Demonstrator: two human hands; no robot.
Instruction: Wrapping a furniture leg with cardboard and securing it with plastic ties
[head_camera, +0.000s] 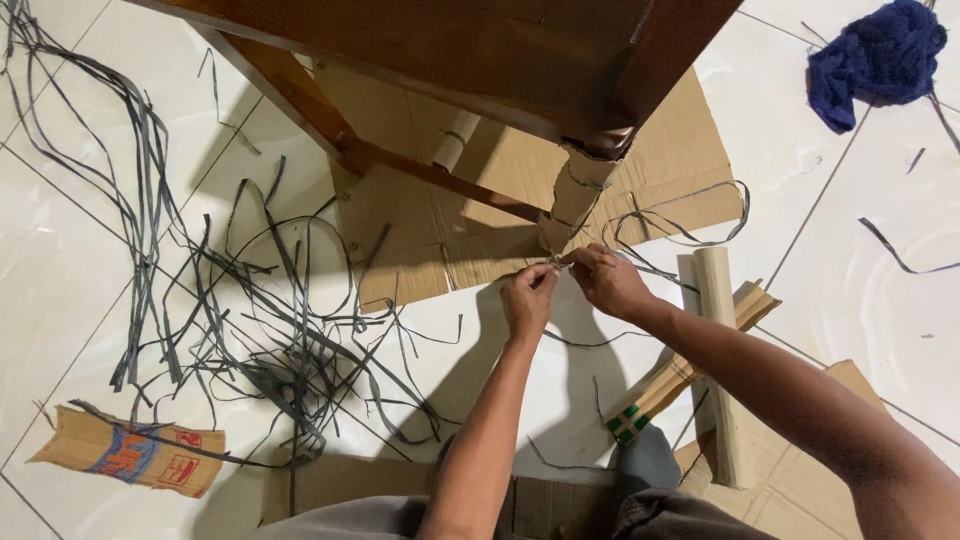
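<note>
My left hand (528, 298) and my right hand (606, 280) meet close together just below a wooden table leg wrapped in brown cardboard (578, 192). Both pinch a thin grey strap (556, 262) between the fingertips at the foot of that leg. The strap runs off to the right in loops (690, 232) over a flat cardboard sheet (470, 240). The dark wooden table (480, 50) stands over the sheet, its crossbar (430, 175) running between legs.
A large tangle of grey plastic straps (250, 330) lies on the white tiled floor at left. A printed cardboard scrap (130, 452) sits bottom left. Folded cardboard pieces (720, 350) lie at right, more cardboard (800, 480) by my knees. A blue cloth (875, 60) lies top right.
</note>
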